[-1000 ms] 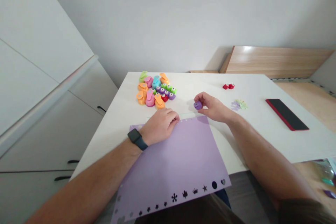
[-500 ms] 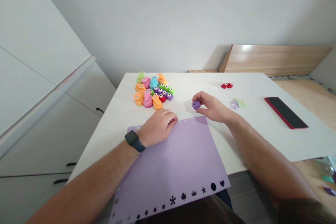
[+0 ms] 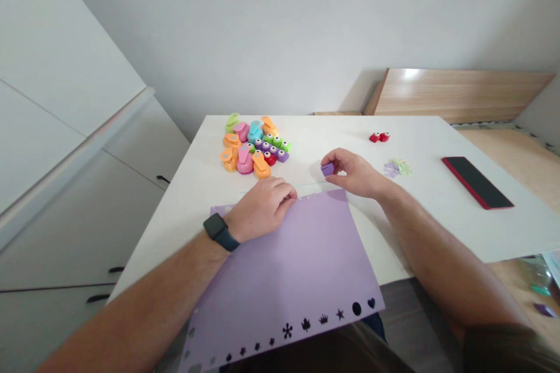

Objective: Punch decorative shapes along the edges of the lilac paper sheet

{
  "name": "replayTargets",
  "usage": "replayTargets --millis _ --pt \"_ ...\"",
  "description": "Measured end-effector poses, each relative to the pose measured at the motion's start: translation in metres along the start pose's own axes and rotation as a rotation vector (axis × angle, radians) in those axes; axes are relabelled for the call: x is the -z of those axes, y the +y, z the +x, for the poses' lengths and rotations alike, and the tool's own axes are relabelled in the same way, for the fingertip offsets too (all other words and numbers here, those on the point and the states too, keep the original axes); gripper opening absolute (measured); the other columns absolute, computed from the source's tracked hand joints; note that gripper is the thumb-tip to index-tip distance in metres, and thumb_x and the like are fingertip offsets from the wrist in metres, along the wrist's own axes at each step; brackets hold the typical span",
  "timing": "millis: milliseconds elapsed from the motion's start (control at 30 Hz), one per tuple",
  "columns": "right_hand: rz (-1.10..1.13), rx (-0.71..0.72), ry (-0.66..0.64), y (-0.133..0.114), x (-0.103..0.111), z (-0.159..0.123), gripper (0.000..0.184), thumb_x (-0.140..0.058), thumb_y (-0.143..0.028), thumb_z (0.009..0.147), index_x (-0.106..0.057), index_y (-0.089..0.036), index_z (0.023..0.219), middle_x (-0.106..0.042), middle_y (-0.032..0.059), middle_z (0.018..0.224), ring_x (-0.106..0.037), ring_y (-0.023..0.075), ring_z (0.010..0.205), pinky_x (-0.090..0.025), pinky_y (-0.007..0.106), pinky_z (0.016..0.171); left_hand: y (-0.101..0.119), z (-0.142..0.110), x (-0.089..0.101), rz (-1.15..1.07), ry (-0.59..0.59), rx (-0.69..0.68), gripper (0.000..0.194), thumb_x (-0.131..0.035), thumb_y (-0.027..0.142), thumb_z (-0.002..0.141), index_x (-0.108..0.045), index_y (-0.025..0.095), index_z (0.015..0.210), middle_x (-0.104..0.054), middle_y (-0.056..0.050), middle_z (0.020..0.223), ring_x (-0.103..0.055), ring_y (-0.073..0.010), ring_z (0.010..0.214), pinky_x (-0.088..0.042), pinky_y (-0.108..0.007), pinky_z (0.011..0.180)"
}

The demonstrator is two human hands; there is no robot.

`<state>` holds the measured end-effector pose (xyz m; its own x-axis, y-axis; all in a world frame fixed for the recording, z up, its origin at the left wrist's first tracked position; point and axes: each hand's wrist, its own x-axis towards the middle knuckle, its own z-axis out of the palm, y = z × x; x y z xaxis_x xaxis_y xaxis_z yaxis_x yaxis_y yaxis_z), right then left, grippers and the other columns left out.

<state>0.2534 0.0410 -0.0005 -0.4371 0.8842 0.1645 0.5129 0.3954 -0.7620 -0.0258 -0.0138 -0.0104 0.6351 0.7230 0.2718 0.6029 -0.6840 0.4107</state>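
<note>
A large purple paper sheet (image 3: 301, 262) lies before me, its near edge overhanging the table, with star, crown, leaf, heart and round holes along that edge. Smaller holes run along its far edge. My left hand (image 3: 268, 204), wearing a dark watch (image 3: 221, 232), pinches the sheet's far edge. Just beyond the sheet's far right corner, my right hand (image 3: 350, 172) holds a small purple craft punch (image 3: 327, 169) between thumb and fingers, clear of the paper. Its underside details are too small to make out.
Several large and small colourful craft punches (image 3: 245, 157) cluster at the back left. Two red punches (image 3: 379, 137) stand at the back right. Nearer are purple and green paper cut-outs (image 3: 398, 168) and a black pad with red edge (image 3: 476, 182). White cabinets (image 3: 87, 186) border the left side.
The purple punch has turned slightly in my right hand. My left hand keeps its grip on the paper's far edge. The view has shifted a little.
</note>
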Motion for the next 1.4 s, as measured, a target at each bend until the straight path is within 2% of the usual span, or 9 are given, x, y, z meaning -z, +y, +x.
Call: replayTargets --millis 133,233,400,600,833,933,1067,1167,1400 --pt "-0.026 -0.028 0.006 -0.002 0.0 0.0 0.03 -0.069 -0.025 0.084 -0.066 -0.022 0.114 -0.07 0.0039 0.098 -0.063 0.0174 0.082 -0.055 0.034 0.078 0.004 -0.001 0.003 -0.011 -0.025 -0.036 0.015 -0.052 0.015 0.098 -0.067 0.019 0.097 -0.069 -0.005 0.095 -0.062 -0.0213 0.093 -0.047 -0.037 0.088" --pt "0.042 -0.06 -0.007 -0.004 -0.003 -0.001 0.027 -0.067 -0.032 0.09 -0.065 -0.022 0.115 -0.07 0.0033 0.093 -0.064 0.0174 0.081 -0.055 0.033 0.073 0.006 -0.001 0.004 -0.014 -0.053 -0.049 0.015 -0.052 0.016 0.098 -0.066 0.019 0.097 -0.069 -0.005 0.096 -0.062 -0.0211 0.094 -0.047 -0.037 0.088" --pt "0.279 -0.114 -0.161 -0.018 -0.008 -0.004 0.028 -0.061 -0.04 0.098 -0.057 -0.02 0.118 -0.074 0.006 0.094 -0.07 0.0185 0.085 -0.058 0.034 0.073 0.005 -0.001 0.004 -0.004 -0.091 -0.03 0.017 -0.051 0.014 0.098 -0.067 0.019 0.098 -0.068 -0.005 0.095 -0.061 -0.0214 0.094 -0.047 -0.036 0.087" --pt "0.293 -0.166 -0.26 -0.029 -0.012 -0.006 0.028 -0.061 -0.044 0.099 -0.058 -0.019 0.111 -0.076 0.0074 0.092 -0.07 0.0174 0.082 -0.059 0.032 0.071 0.003 -0.002 0.002 -0.009 -0.102 -0.006 0.017 -0.05 0.016 0.099 -0.066 0.018 0.098 -0.066 -0.006 0.095 -0.061 -0.0214 0.094 -0.047 -0.037 0.087" --pt "0.234 -0.15 -0.24 -0.022 -0.01 -0.005 0.03 -0.059 -0.047 0.099 -0.058 -0.021 0.112 -0.077 0.0066 0.094 -0.068 0.016 0.076 -0.058 0.031 0.069 0.002 -0.003 0.0 -0.008 -0.105 0.002 0.016 -0.05 0.016 0.099 -0.066 0.019 0.098 -0.066 -0.006 0.095 -0.061 -0.0212 0.093 -0.048 -0.037 0.086" --pt "0.255 -0.137 -0.262 -0.023 -0.011 -0.005 0.03 -0.058 -0.048 0.1 -0.058 -0.021 0.113 -0.077 0.0066 0.095 -0.068 0.0161 0.078 -0.057 0.03 0.068 0.003 -0.003 0.0 -0.008 -0.096 -0.003 0.016 -0.05 0.016 0.099 -0.066 0.019 0.097 -0.067 -0.006 0.095 -0.062 -0.0212 0.092 -0.048 -0.036 0.086" --pt "0.184 -0.145 -0.282 -0.026 -0.01 -0.005 0.029 -0.057 -0.048 0.1 -0.059 -0.022 0.111 -0.077 0.0043 0.093 -0.065 0.0139 0.07 -0.054 0.028 0.064 0.003 -0.002 0.001 -0.01 -0.091 -0.001 0.016 -0.051 0.015 0.098 -0.066 0.019 0.097 -0.067 -0.006 0.095 -0.062 -0.0214 0.093 -0.048 -0.036 0.086" --pt "0.117 -0.152 -0.255 -0.025 -0.006 -0.005 0.029 -0.056 -0.049 0.1 -0.06 -0.022 0.109 -0.077 0.0035 0.091 -0.063 0.0134 0.066 -0.051 0.027 0.06 0.002 -0.002 0.001 -0.013 -0.096 0.001 0.015 -0.052 0.015 0.098 -0.066 0.019 0.098 -0.067 -0.006 0.096 -0.062 -0.0213 0.093 -0.048 -0.036 0.088" --pt "-0.058 -0.176 -0.14 -0.01 0.014 -0.004 0.027 -0.059 -0.049 0.097 -0.063 -0.023 0.104 -0.077 0.0041 0.086 -0.065 0.0173 0.071 -0.049 0.029 0.061 0.0 -0.004 -0.001 -0.018 -0.081 -0.005 0.015 -0.052 0.015 0.098 -0.066 0.02 0.097 -0.067 -0.005 0.096 -0.062 -0.021 0.093 -0.048 -0.036 0.087"
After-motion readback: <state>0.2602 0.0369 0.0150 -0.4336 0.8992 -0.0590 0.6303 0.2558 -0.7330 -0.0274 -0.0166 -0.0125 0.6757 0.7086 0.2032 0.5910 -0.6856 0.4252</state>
